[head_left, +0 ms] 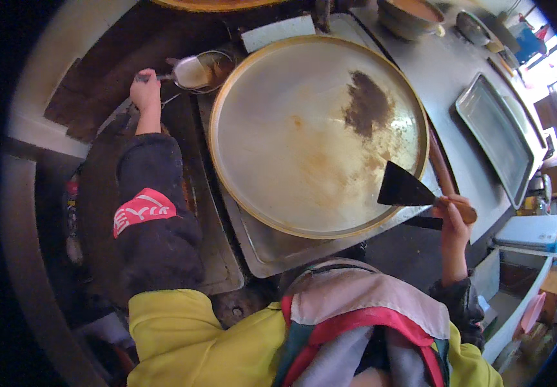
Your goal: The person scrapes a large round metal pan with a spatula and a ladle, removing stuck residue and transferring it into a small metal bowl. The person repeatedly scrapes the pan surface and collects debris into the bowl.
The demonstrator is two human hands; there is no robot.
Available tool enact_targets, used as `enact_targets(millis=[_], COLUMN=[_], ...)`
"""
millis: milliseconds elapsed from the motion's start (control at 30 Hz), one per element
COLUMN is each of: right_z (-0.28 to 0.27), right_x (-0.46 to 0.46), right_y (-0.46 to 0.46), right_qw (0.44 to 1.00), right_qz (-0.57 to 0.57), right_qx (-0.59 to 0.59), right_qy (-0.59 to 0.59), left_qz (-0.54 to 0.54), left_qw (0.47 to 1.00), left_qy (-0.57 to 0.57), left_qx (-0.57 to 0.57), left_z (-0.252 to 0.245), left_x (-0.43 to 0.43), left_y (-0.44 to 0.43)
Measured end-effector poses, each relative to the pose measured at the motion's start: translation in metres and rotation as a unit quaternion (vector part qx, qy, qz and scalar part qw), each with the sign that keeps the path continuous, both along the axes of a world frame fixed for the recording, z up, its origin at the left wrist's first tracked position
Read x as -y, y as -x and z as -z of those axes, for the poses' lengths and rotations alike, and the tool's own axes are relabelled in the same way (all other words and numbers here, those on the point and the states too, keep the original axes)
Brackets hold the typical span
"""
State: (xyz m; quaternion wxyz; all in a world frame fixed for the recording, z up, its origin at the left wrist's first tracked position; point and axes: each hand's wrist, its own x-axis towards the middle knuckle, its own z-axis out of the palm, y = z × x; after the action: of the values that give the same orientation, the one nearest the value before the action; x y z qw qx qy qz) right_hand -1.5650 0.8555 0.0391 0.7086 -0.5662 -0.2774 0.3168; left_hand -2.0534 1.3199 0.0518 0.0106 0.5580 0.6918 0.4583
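Note:
In the head view my left hand (146, 92) grips the handle of a metal ladle (191, 72), whose bowl is over a round container at the left of the big pan. My right hand (454, 217) holds the wooden handle of a wide-bladed scraper (404, 186). That dark blade lies over the lower right rim of a large round shallow pan (278, 159). Oily liquid seems to cover the pan's floor, with a dark brown patch at upper right and fainter brown smears lower down. Whether the blade touches the pan I cannot tell.
Beneath the pan sits a metal tray (259, 263). A rectangular metal tray (462, 104) rests on the steel counter (433, 72) at right, with a bowl (406, 31) farther back. Part of another round pan's rim (211, 7) shows at the top. A white-lidded box (530, 230) stands at right.

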Motion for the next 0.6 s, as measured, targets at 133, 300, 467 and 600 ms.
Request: enact_targets(millis=[133, 300, 467, 600], right_z=[-0.022, -0.039, -0.013, -0.003], right_x=[-0.027, -0.099, -0.185, -0.189], right_y=[0.015, 0.067, 0.166, 0.188], right_qw=[0.978, 0.842, 0.753, 0.666], right_qz=[-0.172, -0.397, -0.511, -0.594], right_qx=[0.112, 0.364, 0.379, 0.418], right_qy=[0.037, -0.031, -0.165, -0.167], left_qz=[0.167, 0.178, 0.032, 0.041], left_qw=[0.962, 0.953, 0.974, 0.845], left_qy=[-0.136, -0.102, -0.17, -0.13], left_qx=[-0.168, -0.222, 0.145, 0.518], left_z=[-0.006, -0.015, -0.009, 0.005], left_x=[0.01, 0.012, 0.007, 0.013], left_y=[-0.038, -0.056, -0.042, -0.012])
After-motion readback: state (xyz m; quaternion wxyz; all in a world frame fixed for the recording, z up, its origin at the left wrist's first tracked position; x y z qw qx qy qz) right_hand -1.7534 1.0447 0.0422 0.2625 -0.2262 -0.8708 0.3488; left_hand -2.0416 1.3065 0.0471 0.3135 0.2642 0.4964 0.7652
